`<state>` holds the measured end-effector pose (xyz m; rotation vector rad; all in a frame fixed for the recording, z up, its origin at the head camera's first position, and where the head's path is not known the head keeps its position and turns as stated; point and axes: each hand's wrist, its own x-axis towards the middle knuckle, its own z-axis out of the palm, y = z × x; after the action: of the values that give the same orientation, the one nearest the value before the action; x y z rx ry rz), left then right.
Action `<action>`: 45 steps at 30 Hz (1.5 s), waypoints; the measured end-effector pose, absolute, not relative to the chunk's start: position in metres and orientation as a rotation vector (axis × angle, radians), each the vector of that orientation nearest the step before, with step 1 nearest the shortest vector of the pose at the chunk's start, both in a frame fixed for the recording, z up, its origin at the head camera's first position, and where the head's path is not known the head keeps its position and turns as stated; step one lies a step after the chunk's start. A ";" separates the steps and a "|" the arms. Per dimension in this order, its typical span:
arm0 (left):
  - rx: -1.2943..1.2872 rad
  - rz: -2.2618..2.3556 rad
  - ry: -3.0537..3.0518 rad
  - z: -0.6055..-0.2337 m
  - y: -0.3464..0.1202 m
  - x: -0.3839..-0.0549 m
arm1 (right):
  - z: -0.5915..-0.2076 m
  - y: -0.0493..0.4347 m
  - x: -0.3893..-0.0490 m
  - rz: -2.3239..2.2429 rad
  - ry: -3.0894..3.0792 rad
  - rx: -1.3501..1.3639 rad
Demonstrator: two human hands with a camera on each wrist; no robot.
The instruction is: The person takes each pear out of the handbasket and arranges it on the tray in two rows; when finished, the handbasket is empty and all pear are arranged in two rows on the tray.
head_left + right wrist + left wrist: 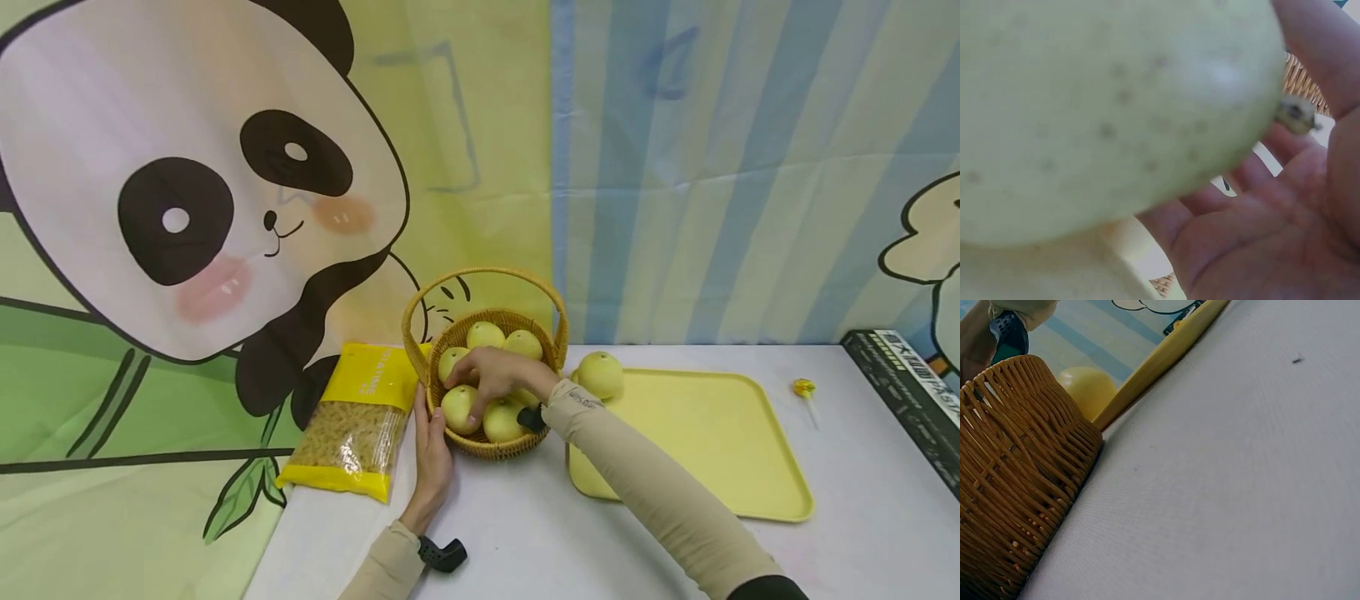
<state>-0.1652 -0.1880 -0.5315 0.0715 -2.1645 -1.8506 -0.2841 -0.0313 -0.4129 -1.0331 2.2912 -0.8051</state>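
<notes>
A round wicker basket (pixel 498 450) with a tall handle holds several round yellow-green pears (pixel 485 335). My right hand (pixel 495 375) reaches down into it from the right. Its thumb and fingers curl round a pear (pixel 460 410) at the basket's left front. In the right wrist view, a speckled pear (pixel 1116 112) fills much of the picture, before the palm and partly hiding the fingers. My left hand (pixel 432 458) lies along the basket's left outer side, fingers straight against the weave. The left wrist view shows the basket wall (pixel 1016 475) close up, without the fingers.
A yellow tray (pixel 697 442) lies right of the basket, with a pear (pixel 600 375) at its back left corner. A yellow pasta bag (pixel 352 425) stands left of my left hand. Farther right are a lollipop (pixel 805 392) and a black box (pixel 900 400). A printed curtain (pixel 487 125) hangs behind.
</notes>
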 end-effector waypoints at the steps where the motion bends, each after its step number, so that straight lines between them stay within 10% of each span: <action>1: 0.071 -1.851 -2.161 -0.532 -0.187 -0.165 | -0.413 -0.031 -0.284 -0.812 2.289 -1.023; 45: 0.038 -1.843 -2.157 -0.535 -0.188 -0.165 | -0.406 -0.013 -0.281 -1.179 2.105 -1.192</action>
<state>-0.1650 -0.1883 -0.5351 0.0379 -2.1567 -1.8428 -0.2813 -0.0126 -0.4064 -1.1923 2.1052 -1.1791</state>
